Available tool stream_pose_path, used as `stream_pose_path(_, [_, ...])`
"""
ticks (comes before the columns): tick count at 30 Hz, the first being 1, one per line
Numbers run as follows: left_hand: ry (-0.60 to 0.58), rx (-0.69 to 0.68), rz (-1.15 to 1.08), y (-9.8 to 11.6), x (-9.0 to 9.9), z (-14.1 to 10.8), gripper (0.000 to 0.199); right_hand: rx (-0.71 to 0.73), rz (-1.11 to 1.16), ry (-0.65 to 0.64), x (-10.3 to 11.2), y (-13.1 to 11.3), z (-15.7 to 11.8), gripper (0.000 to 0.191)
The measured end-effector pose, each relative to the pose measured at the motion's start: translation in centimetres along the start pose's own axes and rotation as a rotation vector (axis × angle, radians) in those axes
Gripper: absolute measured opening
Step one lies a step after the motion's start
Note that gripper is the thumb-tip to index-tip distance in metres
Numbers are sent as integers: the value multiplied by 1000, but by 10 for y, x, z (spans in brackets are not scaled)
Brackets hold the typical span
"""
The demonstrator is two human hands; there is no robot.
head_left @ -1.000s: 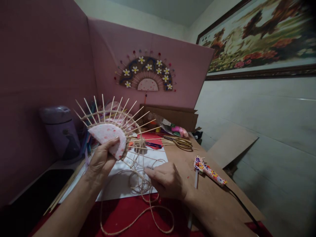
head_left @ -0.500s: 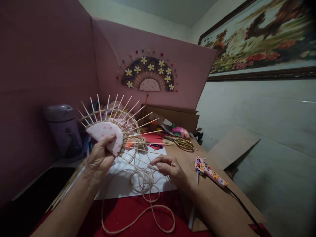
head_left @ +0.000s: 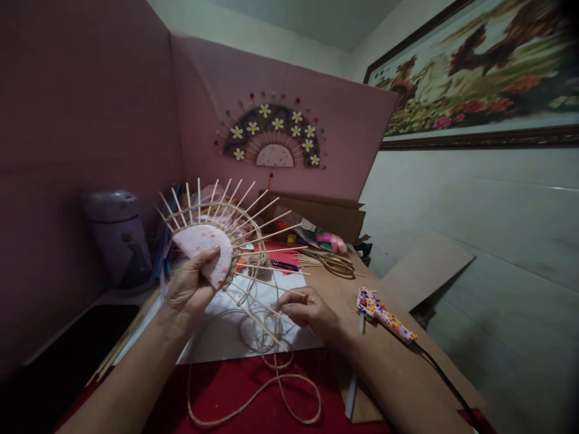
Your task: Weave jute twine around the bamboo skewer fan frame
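Observation:
My left hand [head_left: 192, 286] grips a half-round fan frame by its pink spotted base [head_left: 199, 244], thumb across the front. Thin wooden sticks [head_left: 246, 194] radiate from the base's curved edge. Brown twine is woven close around that edge, and a looser arc of it crosses the sticks farther out. At the lower right sticks, my right hand [head_left: 305, 310] is closed with its fingertips pinched together on the twine, partly hidden by the fingers. Loose twine [head_left: 298, 378] hangs and loops below, over white paper [head_left: 212, 340] and a red cloth [head_left: 235, 389].
Scissors [head_left: 337, 263] lie by a bundle of sticks on the brown board. A flower-patterned glue gun [head_left: 384, 316] with a black cord rests at right. A purple tumbler [head_left: 120, 241] stands left. A finished flowered fan [head_left: 275, 129] hangs on the pink panel behind.
The fan frame has shifted slightly right and turned a little in my left hand. My right hand stays near the lower sticks, its fingers more curled.

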State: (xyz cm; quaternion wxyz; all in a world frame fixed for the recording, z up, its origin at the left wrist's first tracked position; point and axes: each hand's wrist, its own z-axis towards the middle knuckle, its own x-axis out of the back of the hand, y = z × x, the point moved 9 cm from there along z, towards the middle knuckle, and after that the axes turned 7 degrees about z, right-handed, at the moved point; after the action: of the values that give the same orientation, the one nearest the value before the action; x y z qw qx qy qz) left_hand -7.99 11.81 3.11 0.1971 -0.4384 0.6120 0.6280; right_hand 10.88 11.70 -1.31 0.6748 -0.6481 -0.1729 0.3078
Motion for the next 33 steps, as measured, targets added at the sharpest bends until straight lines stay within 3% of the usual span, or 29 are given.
stream_pose_path(7, [-162, 210, -12, -36, -13, -8, 25, 82, -231, 48, 3, -9, 0, 31])
stream_pose_path(13, [-189, 314, 16, -54, -16, -17, 25, 86, -259, -36, -1, 7, 4, 22])
stream_pose_path(17, [-178, 340, 34, -59, -17, -21, 31, 83, -258, 0, -6, 3, 3, 13])
stream_pose_path(23, [-273, 377, 36, -65, -23, -27, 18, 176, -450, -7, -16, -14, 1, 19])
stream_pose_path(28, [-276, 385, 66, -66, -23, -30, 18, 282, -606, -44, -20, -14, -2, 22])
stream_pose_path(33, [-280, 386, 80, -67, -23, -29, 17, 308, -541, -55, -25, -20, -3, 20])
